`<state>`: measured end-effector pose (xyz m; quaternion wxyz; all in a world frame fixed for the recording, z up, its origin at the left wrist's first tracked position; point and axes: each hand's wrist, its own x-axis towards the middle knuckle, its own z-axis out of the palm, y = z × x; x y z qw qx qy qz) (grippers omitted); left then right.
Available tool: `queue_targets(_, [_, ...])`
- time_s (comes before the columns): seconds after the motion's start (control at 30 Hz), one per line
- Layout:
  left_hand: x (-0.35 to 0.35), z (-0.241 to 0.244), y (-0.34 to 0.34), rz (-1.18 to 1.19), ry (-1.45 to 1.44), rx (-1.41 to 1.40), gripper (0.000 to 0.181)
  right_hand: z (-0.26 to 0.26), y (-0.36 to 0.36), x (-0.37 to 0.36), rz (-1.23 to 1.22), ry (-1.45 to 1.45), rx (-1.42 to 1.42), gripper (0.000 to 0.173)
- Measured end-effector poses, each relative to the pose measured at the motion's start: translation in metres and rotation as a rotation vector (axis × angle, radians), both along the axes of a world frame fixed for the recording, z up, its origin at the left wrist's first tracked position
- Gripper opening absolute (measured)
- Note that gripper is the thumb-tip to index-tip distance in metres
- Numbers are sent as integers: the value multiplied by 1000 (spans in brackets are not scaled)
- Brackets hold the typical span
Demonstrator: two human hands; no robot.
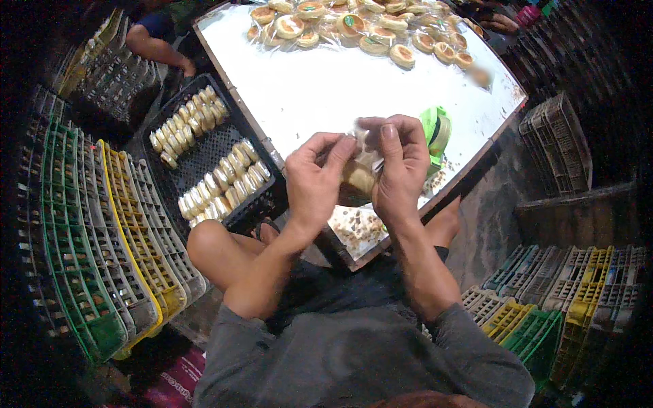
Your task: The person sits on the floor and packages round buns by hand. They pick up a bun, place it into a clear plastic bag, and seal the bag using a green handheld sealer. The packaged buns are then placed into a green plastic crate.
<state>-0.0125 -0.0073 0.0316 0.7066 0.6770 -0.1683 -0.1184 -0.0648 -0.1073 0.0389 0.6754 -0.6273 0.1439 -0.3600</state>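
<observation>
Over the near corner of a white tabletop point(326, 81), my left hand point(319, 178) and my right hand point(403, 168) hold one bag of round pastries point(358, 181) between them. The fingertips of both hands pinch the clear plastic at the bag's top. Just right of my right hand stands a green tape dispenser point(436, 135) with a roll of tape. Many round browned pastries in clear bags point(352, 25) lie heaped along the table's far side. Brown crumbs point(357, 227) are scattered on the corner below my hands.
A black plastic crate point(191, 163) with rows of wrapped pastries stands left of the table. Stacked green, yellow and grey crates point(115, 229) rise farther left, and more crates point(576, 280) stand at lower right. Another person's arm point(158, 48) reaches in at upper left; a person's hand point(500, 23) shows at upper right.
</observation>
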Motion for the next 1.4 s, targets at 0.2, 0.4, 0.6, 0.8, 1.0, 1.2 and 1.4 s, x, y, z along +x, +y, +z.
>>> queue_targets(0.2, [17,-13,-1,43,282,-249,20,-41,13,8,-54,13,-602,40])
queue_targets(0.4, [39,-32,11,-74,-308,-174,15,-35,-6,16,76,74,-736,33])
queue_targets(0.6, [35,-29,16,-89,39,-238,56,-14,-11,13,236,193,-748,31])
queue_targets(0.8, [29,-24,19,-96,-39,-134,60,-32,-4,20,74,74,-737,27])
queue_targets(1.0, [22,-14,26,-132,14,-45,24,-33,-17,8,-1,-22,-1127,28])
queue_targets(1.2, [2,-27,4,182,-285,38,12,-45,-6,9,-4,47,-168,10])
queue_targets(1.4, [-4,-41,-9,142,10,-322,24,-53,-27,-17,-274,-137,-44,33])
